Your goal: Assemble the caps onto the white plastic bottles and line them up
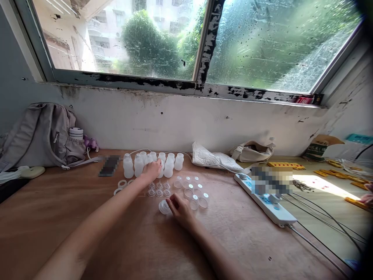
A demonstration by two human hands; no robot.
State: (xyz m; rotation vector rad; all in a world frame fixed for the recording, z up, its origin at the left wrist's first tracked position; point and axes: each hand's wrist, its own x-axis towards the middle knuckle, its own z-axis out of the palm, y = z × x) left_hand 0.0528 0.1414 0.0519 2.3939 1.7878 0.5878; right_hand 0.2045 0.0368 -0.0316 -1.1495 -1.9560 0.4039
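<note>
My left hand (152, 170) reaches over the table to a cluster of frosted white plastic bottles (168, 167), its fingers closed around one near the middle and partly hiding it. Nearer to me, my right hand (181, 210) has its fingers pinched at the edge of a clear round plastic cover (164, 207); what lies between the fingertips is partly hidden. Small clear rings (159, 193) lie in rows between the hands. To their right are clear round discs (203, 202) and small white-marked pieces (206, 195). White rings (122, 184) sit left, partly behind my left forearm.
A white power strip (271, 206) with plugs and cables lies on the right. Behind stand a grey backpack (46, 132), a white padded pouch (212, 157) and a beige bag (252, 151). Yellow parts (287, 166) and another person's hand (367, 196) are at far right.
</note>
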